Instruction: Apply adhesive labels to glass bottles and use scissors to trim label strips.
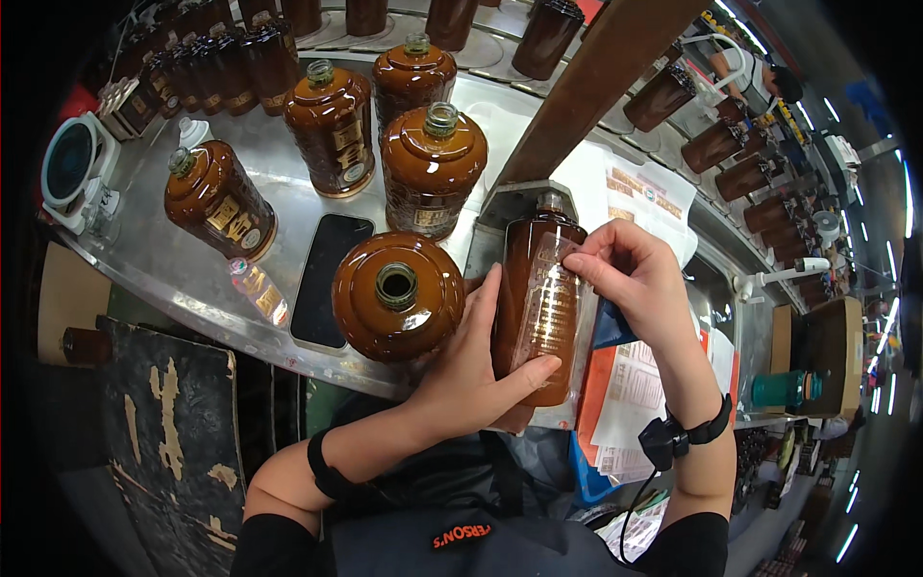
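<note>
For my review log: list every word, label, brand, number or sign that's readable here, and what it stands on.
Dark apron: orange lettering, large enough to read at least in part; wording withheld.
Clear film in the right hand: gold characters on or behind it, too small to read.
Amber bottles: gold labels, too small or blurred.
White sheet: print too small.

Narrow gap left of phone (332,279), brown beam (589,93) beyond held bottle (519,279).
</note>
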Available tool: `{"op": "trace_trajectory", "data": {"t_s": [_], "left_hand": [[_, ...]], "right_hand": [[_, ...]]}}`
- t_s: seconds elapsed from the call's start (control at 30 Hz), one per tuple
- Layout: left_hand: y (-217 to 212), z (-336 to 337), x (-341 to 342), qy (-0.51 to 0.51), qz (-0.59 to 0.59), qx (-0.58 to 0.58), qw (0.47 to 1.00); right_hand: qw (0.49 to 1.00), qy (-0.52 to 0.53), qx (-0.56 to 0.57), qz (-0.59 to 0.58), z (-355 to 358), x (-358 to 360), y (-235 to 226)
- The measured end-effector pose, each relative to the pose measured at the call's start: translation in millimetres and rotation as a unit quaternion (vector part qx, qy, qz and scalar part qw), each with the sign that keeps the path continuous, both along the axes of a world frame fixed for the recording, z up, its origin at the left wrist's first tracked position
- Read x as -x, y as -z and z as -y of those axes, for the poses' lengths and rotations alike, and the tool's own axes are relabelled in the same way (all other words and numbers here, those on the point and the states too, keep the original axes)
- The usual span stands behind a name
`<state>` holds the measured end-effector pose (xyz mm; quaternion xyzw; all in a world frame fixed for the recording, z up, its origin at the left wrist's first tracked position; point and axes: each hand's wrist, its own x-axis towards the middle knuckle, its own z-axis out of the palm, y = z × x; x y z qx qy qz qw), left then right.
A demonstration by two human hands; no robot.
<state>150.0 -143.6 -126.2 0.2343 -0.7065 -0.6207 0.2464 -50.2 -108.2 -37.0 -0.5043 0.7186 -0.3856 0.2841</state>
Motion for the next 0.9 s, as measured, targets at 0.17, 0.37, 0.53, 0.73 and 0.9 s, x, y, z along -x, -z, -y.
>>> {"op": "trace_trajectory", "data": {"t_s": [0.17,0.37,0.53,0.73,0.9], "left_hand": [[-4,2,7,-0.009,0.001,0.009,1.000],[1,4,7,-0.003,-0.046,-0.079,0.996],[-1,2,7,0.008,-0.050,-0.084,0.995],[1,6,2,0.039,-0.062,-0.143,0.987],[1,7,4,0.044,-0.050,-0.148,0.987]], "right_hand": [[0.998,-0.011,-0.009,0.066,2,7,1],[0.996,-0.002,0.007,0.093,7,4,8],[0.995,0.005,0.035,0.091,8,4,14],[0.996,0.036,0.049,0.060,5,10,19],[0.990,0.074,-0.031,0.117,-5,10,9]]}}
